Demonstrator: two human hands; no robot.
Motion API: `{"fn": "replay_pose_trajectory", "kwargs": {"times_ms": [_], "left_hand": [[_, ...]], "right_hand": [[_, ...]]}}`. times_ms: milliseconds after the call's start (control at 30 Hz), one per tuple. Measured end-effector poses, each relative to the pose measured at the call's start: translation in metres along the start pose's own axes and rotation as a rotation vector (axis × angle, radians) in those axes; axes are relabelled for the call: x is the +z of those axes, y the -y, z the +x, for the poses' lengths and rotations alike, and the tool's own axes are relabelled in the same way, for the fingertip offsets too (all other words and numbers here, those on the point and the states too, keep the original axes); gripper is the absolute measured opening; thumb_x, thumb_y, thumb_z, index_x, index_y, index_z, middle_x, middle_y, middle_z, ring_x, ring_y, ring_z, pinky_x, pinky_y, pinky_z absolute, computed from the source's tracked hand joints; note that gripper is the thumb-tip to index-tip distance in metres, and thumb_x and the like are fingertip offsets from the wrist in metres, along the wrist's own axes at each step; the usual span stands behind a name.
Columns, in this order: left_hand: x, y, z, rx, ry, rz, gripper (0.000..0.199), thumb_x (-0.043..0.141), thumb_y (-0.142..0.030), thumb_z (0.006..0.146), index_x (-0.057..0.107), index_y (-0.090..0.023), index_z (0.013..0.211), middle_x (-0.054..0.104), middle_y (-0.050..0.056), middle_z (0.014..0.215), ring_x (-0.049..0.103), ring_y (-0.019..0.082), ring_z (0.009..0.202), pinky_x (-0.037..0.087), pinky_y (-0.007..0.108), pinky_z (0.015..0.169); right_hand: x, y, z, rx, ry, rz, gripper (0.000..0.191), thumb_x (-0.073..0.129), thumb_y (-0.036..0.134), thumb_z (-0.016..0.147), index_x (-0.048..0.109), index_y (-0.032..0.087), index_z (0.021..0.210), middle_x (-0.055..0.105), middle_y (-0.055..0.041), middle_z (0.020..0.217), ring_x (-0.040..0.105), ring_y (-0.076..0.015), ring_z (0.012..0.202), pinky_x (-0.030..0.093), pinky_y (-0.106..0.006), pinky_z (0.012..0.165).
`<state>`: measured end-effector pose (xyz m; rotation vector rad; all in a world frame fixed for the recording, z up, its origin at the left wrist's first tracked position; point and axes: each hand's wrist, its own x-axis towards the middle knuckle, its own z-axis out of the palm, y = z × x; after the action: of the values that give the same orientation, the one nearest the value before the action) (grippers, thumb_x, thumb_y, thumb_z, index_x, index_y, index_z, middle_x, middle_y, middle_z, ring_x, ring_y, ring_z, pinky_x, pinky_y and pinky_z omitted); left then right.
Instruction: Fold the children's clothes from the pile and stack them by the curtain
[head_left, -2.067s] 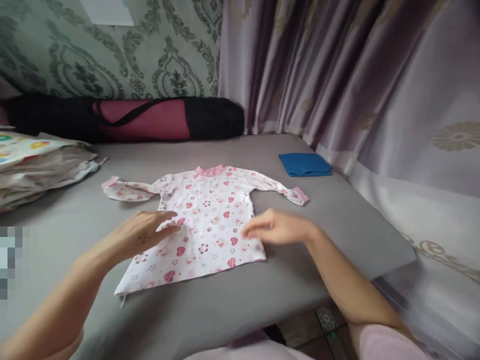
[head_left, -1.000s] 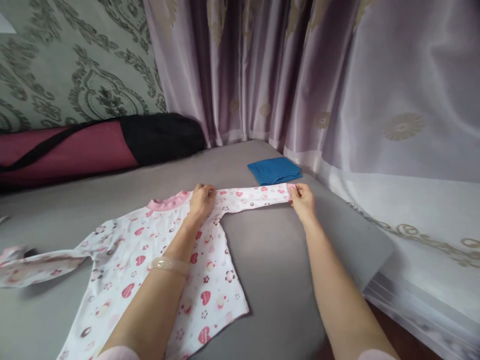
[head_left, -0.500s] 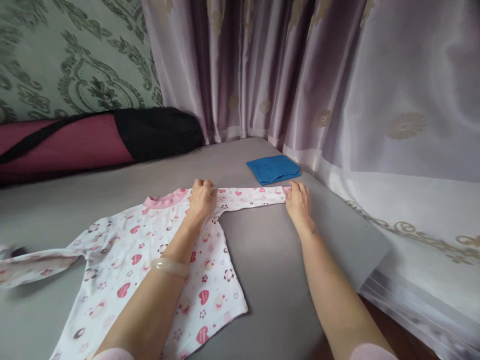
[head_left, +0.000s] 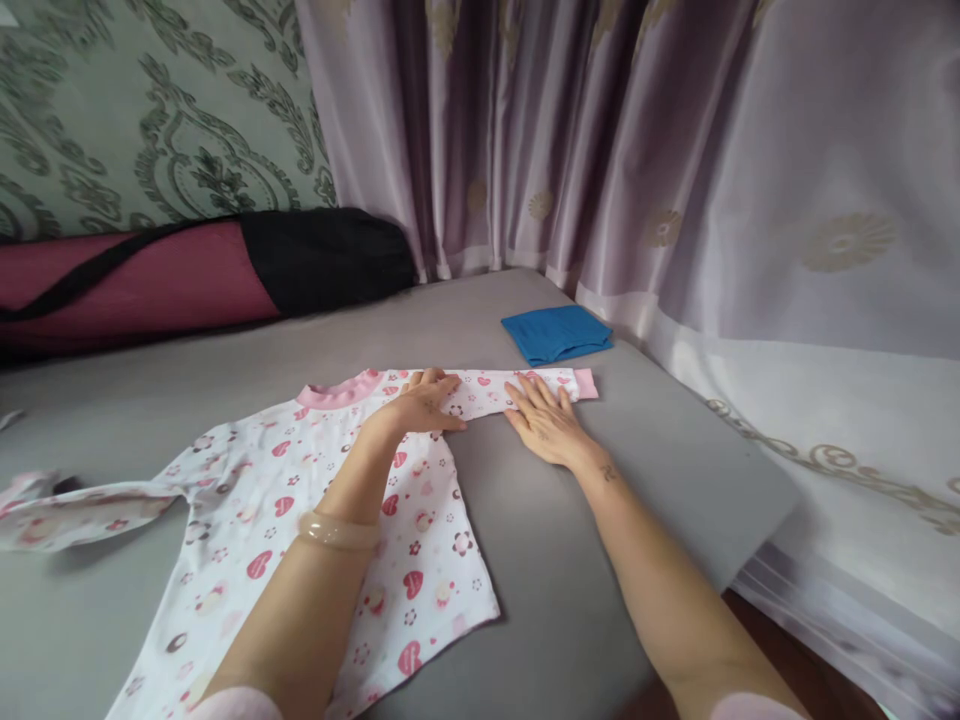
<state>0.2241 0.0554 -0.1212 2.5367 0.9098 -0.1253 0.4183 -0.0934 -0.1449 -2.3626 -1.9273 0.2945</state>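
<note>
A white long-sleeved shirt (head_left: 300, 490) printed with pink hearts and flowers lies spread on a grey surface, its pink collar at the top. One sleeve stretches straight out to the right and ends in a pink cuff (head_left: 586, 384). My left hand (head_left: 429, 402), with fingers apart, rests flat on the shoulder end of that sleeve. Near the cuff, my right hand (head_left: 546, 420) lies on the sleeve with its fingers spread. The other sleeve (head_left: 90, 515) extends to the left, bent and rumpled.
A folded blue cloth (head_left: 559, 334) lies just beyond the right sleeve. A long pink and black bag (head_left: 322, 262) sits along the patterned wall. Purple and white curtains (head_left: 630, 150) hang behind and to the right of the grey surface (head_left: 555, 560).
My right hand has let go of the cuff, moved left along the sleeve and opened. My left hand has turned and flattened, its fingers now spread. The view has shifted slightly.
</note>
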Motion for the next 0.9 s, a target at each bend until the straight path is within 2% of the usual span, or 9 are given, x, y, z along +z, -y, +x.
{"fn": "replay_pose_trajectory", "kwargs": {"times_ms": [133,267,367,467,533,600,700,800,900], "left_hand": [[-0.005,-0.001,-0.004,-0.011,0.044,-0.034,0.078,0.068,-0.050,0.073,0.044,-0.029,0.145,0.034,0.012,0.151,0.031,0.038,0.137,0.036,0.049,0.108],[-0.011,0.000,-0.009,0.012,0.114,-0.062,0.075,0.068,-0.054,0.073,0.046,-0.039,0.143,0.029,0.006,0.156,0.025,0.037,0.141,0.036,0.047,0.109],[-0.015,0.001,-0.012,0.014,0.123,-0.116,0.063,0.066,-0.059,0.074,0.057,-0.041,0.134,0.032,0.003,0.155,0.033,0.034,0.137,0.040,0.042,0.105],[-0.012,0.002,-0.008,0.049,0.002,-0.166,0.041,0.065,-0.053,0.078,0.071,-0.035,0.114,0.054,0.005,0.138,0.050,0.029,0.123,0.043,0.036,0.100],[-0.005,0.002,0.000,0.035,-0.161,-0.193,0.028,0.057,-0.044,0.086,0.076,-0.027,0.097,0.069,0.007,0.110,0.060,0.025,0.106,0.045,0.034,0.094],[0.004,0.002,0.011,-0.018,-0.333,-0.216,0.028,0.049,-0.033,0.091,0.075,-0.021,0.089,0.072,0.007,0.090,0.065,0.023,0.091,0.047,0.033,0.086],[0.016,-0.001,0.024,0.021,-0.469,-0.187,0.028,0.047,-0.018,0.090,0.071,-0.017,0.102,0.071,0.009,0.099,0.065,0.023,0.093,0.047,0.032,0.085],[0.023,-0.003,0.028,0.092,-0.467,-0.077,0.033,0.048,-0.013,0.088,0.067,-0.015,0.115,0.068,0.013,0.112,0.062,0.025,0.103,0.046,0.034,0.092],[0.027,-0.003,0.028,0.090,-0.451,-0.003,0.032,0.048,-0.014,0.089,0.067,-0.015,0.115,0.065,0.014,0.114,0.060,0.027,0.103,0.046,0.038,0.093]], "right_hand": [[0.000,-0.010,0.001,0.116,-0.021,-0.032,0.060,0.020,0.047,0.102,0.026,0.020,0.155,0.016,-0.0058,0.163,0.011,-0.0311,0.150,0.009,-0.053,0.120],[0.001,-0.015,0.002,0.251,-0.037,-0.056,0.059,0.021,0.044,0.102,0.024,0.020,0.155,0.017,-0.0079,0.163,0.014,-0.0281,0.149,0.008,-0.056,0.119],[0.003,-0.021,0.002,0.277,-0.101,-0.063,0.057,0.023,0.040,0.102,0.029,0.016,0.153,0.024,-0.0115,0.161,0.021,-0.0255,0.148,0.012,-0.056,0.118],[0.006,-0.028,0.003,0.228,-0.268,-0.065,0.048,0.029,0.035,0.101,0.048,0.018,0.142,0.042,-0.0124,0.152,0.037,-0.0255,0.140,0.015,-0.054,0.117],[0.007,-0.031,0.005,0.187,-0.401,-0.041,0.042,0.032,0.029,0.100,0.059,0.019,0.130,0.054,-0.0112,0.142,0.048,-0.0245,0.131,0.017,-0.051,0.116],[0.005,-0.032,0.010,0.126,-0.488,-0.005,0.038,0.034,0.025,0.099,0.063,0.019,0.122,0.062,-0.0099,0.133,0.054,-0.0236,0.122,0.020,-0.048,0.113],[-0.002,-0.024,0.022,-0.003,-0.487,0.015,0.034,0.038,0.019,0.096,0.065,0.020,0.118,0.068,-0.0093,0.124,0.057,-0.0238,0.115,0.024,-0.046,0.109],[-0.012,-0.011,0.038,-0.126,-0.418,-0.020,0.034,0.043,0.014,0.093,0.064,0.018,0.119,0.067,-0.0099,0.125,0.056,-0.0243,0.114,0.025,-0.043,0.106],[-0.015,-0.003,0.052,-0.140,-0.372,-0.059,0.035,0.047,0.011,0.090,0.063,0.017,0.120,0.068,-0.0098,0.121,0.055,-0.0246,0.110,0.029,-0.040,0.100]]}}
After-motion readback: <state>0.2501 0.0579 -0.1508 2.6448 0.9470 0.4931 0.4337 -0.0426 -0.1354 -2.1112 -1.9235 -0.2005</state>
